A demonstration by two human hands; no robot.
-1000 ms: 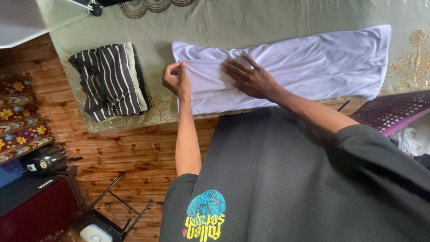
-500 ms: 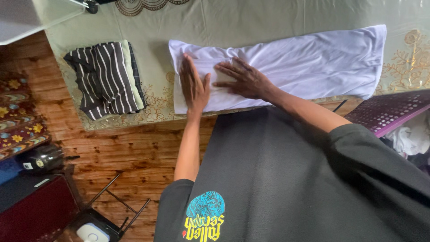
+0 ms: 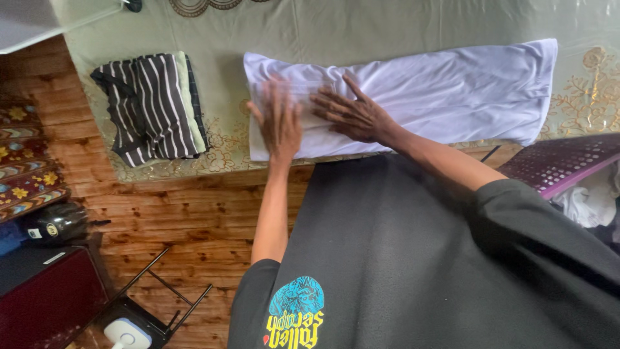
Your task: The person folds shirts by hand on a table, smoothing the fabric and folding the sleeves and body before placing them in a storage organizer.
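A: While the pale green embroidered cloth (image 3: 400,26) covers the whole upper band of the frame, what lies on it?

B: A long white garment (image 3: 452,90), folded into a strip, stretches from upper centre to the upper right, flat on the cloth.

A: And the hands?

B: Both rest on the garment's left end. The right hand (image 3: 352,113) lies flat with its fingers spread wide, palm down, gripping nothing. The left hand (image 3: 279,123), just beside it and blurred, also presses palm down with the fingers extended; it is not closed on the fabric.

A: What else is on the cloth?

B: A folded pile of striped black-and-white clothing (image 3: 152,106) sits at the upper left, apart from the white garment.

A: Around it?

B: A wooden plank floor (image 3: 187,213) fills the middle left. A purple patterned mat (image 3: 562,165) shows at the right edge, a dark red box (image 3: 45,297) at the lower left, and a small black kettle-like object (image 3: 55,223) just above it.
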